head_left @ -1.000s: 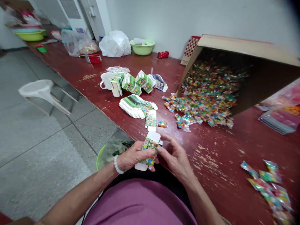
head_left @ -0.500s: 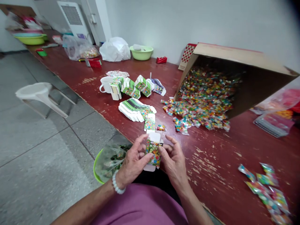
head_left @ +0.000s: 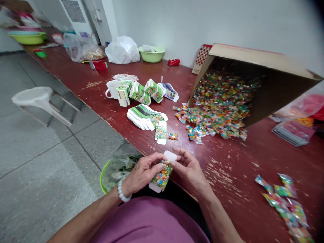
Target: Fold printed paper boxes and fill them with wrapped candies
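Between both hands, over my lap at the table's edge, is a small printed candy box [head_left: 162,176] with its white end flaps out. My left hand [head_left: 143,173] is closed on its left side, thumb on the printed face. The fingers of my right hand [head_left: 189,170] pinch the box near its upper white flap. Just beyond lies one flat box [head_left: 160,131] beside a single candy packet [head_left: 173,136]. Behind these is a fanned stack of flattened boxes [head_left: 143,116]. Several formed green boxes [head_left: 139,91] stand by a white mug [head_left: 112,89].
A tipped cardboard carton [head_left: 253,50] spills many candy packets [head_left: 215,118] on the red table [head_left: 227,175]. More packets [head_left: 286,202] lie at right. A green basin [head_left: 105,180] with a plastic bag sits below left. A white stool [head_left: 37,96] stands on the floor.
The box has tilted, its lower end swinging left. Both hands have moved up toward its top flap, and my right fingers are now close against it.
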Demonstrator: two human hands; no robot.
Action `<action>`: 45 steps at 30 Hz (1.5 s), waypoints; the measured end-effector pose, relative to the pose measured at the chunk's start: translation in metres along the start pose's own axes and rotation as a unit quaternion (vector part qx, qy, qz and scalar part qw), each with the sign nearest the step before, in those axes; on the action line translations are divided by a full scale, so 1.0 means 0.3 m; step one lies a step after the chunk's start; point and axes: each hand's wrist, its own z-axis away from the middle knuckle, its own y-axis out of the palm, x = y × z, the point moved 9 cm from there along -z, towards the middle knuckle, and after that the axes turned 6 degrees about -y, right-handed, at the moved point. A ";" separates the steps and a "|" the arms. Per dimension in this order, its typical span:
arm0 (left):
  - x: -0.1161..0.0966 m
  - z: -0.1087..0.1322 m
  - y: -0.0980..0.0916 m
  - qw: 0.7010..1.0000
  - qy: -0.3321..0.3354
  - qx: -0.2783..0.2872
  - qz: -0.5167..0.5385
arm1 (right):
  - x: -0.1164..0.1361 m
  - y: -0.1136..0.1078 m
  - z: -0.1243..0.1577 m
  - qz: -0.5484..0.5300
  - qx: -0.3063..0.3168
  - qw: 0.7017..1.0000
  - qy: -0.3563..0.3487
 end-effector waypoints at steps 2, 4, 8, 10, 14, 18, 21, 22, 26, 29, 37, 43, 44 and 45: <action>-0.005 0.000 -0.006 1.000 0.005 -0.022 0.011 | 0.003 0.002 0.003 0.034 0.011 0.999 -0.018; 0.005 0.000 -0.013 0.996 -0.003 -0.038 0.077 | 0.010 0.004 0.008 0.100 0.025 0.994 -0.045; 0.072 -0.003 0.028 0.971 -0.096 0.016 0.220 | 0.063 0.010 0.022 0.203 0.013 0.969 -0.142; 0.104 0.002 0.079 0.949 -0.153 0.081 0.262 | 0.089 0.035 0.030 0.234 0.030 0.956 -0.176; 0.148 0.003 0.100 0.933 -0.202 0.076 0.288 | 0.135 0.109 0.049 0.313 0.107 0.915 -0.231; 0.151 -0.008 0.082 0.956 -0.188 0.029 0.225 | 0.148 0.112 0.047 0.346 0.109 0.907 -0.215; 0.137 -0.012 0.076 0.968 -0.172 0.010 0.184 | 0.162 0.120 0.046 0.399 0.111 0.882 -0.225; 0.130 -0.013 0.078 0.970 -0.166 0.013 0.177 | 0.161 0.121 0.043 0.403 0.113 0.881 -0.221; 0.110 -0.012 0.082 0.980 -0.139 0.027 0.139 | 0.082 0.086 0.015 0.286 0.105 0.947 -0.103; 0.114 -0.010 0.070 0.986 -0.131 0.023 0.100 | 0.006 0.071 0.003 0.165 0.098 0.981 -0.031; 0.131 -0.017 0.075 0.972 -0.155 0.020 0.173 | 0.059 0.089 0.027 0.175 0.104 0.972 -0.113; 0.096 -0.032 0.079 0.975 -0.130 0.012 0.179 | 0.110 0.089 0.060 0.273 0.049 0.937 -0.213; 0.088 -0.034 0.074 0.978 -0.124 0.008 0.170 | 0.098 0.088 0.057 0.266 0.047 0.943 -0.195; 0.082 -0.036 0.068 0.979 -0.119 0.004 0.166 | 0.086 0.086 0.052 0.258 0.049 0.949 -0.175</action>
